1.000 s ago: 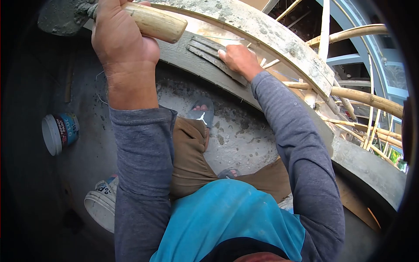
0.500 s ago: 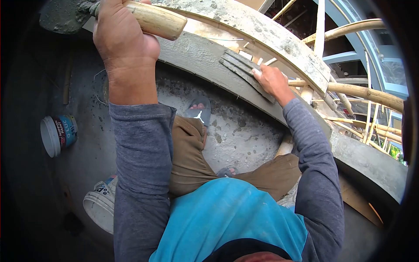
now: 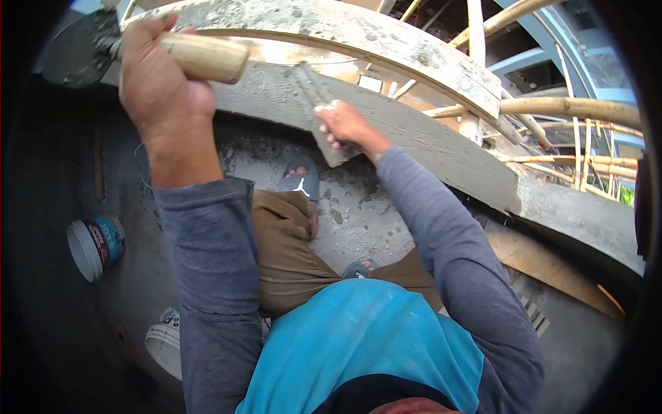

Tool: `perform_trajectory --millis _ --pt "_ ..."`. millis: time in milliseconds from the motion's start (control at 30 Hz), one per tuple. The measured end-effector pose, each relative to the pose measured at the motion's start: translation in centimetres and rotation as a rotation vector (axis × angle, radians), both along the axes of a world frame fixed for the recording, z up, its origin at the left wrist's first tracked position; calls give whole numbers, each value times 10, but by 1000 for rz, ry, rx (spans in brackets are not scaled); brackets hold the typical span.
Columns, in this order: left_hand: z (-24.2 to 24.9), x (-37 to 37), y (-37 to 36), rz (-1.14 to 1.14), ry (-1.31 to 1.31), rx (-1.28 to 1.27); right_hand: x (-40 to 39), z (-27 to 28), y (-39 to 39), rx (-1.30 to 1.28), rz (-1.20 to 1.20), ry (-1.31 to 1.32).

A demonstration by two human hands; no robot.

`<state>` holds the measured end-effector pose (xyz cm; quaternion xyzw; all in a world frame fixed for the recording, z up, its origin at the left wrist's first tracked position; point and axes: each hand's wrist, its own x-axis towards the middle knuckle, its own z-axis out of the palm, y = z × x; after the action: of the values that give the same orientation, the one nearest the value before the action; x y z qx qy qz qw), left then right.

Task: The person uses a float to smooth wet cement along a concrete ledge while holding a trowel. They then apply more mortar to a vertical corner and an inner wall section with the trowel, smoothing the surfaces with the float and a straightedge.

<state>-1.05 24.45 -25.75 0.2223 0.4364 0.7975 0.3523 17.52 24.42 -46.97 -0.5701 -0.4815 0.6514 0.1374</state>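
My left hand [image 3: 165,86], at the upper left, is wrapped round the wooden handle of a trowel [image 3: 212,58], whose dark blade is smeared with wet mortar. In my right hand [image 3: 347,127] is a plastering float [image 3: 329,152], held crosswise over the long grey cement ledge [image 3: 434,146]. One end of the float reaches the ledge's far side, while its lower end overhangs the near edge. Smoothed, damp-looking cement covers the ledge on both sides of the float.
A cement-spattered board [image 3: 386,34] runs along beyond the ledge, with bamboo poles [image 3: 572,107] outside it. Two paint buckets, one printed [image 3: 107,239] and one white [image 3: 164,345], lie at left. A brown sheet [image 3: 545,265] lies at right. My sandalled feet rest on the rough floor.
My right hand has swept the float leftward along the ledge and turned it more crosswise. The left hand with the trowel has shifted slightly left and down in view.
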Motion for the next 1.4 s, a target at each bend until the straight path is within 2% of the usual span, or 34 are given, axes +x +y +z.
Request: perform_trajectory --millis 133,200,333,367,400,433,600,667,733,800,867,933,967,1033,1133,1233,1400 --pt "-4 0 6 -36 8 -39 -52 -4 6 -21 -17 232" --pt "-7 5 12 -55 50 -70 -48 -9 -5 108 -27 80" --pt "-6 27 12 -75 95 -73 27 -36 -46 271 -305 -183" --pt "-7 27 13 -98 87 -59 59 -32 -59 205 -412 -86" --pt "-9 27 13 -124 82 -49 90 -25 -73 175 -458 -148" --pt "-10 28 12 -125 85 -55 117 -3 -89 90 -618 -91" --pt "-11 36 11 -131 90 -72 275 -13 -151 77 -1042 -202" --pt "-7 44 7 -129 84 -75 301 -15 -163 69 -1252 -200" --pt "-6 51 4 -131 76 -82 282 -17 -162 73 -1302 -74" --pt "-7 54 3 -159 85 -83 220 -7 -155 76 -1149 -19" --pt "-7 60 1 -142 90 -82 161 8 -157 -14 -549 -4" --pt "-5 63 -1 -115 93 -82 123 12 -154 281 -93 -186" --pt "-6 61 -2 -125 95 -79 119 19 -149 283 -84 -178" --pt "-5 56 -6 -139 91 -69 113 43 -133 574 53 -384" --pt "-1 48 -16 -114 109 -55 146 33 -93 820 186 -674" --pt "3 44 -20 -85 114 -66 180 27 -60 752 268 -814" --pt "2 44 -21 -93 105 -49 205 21 -37 667 322 -820"
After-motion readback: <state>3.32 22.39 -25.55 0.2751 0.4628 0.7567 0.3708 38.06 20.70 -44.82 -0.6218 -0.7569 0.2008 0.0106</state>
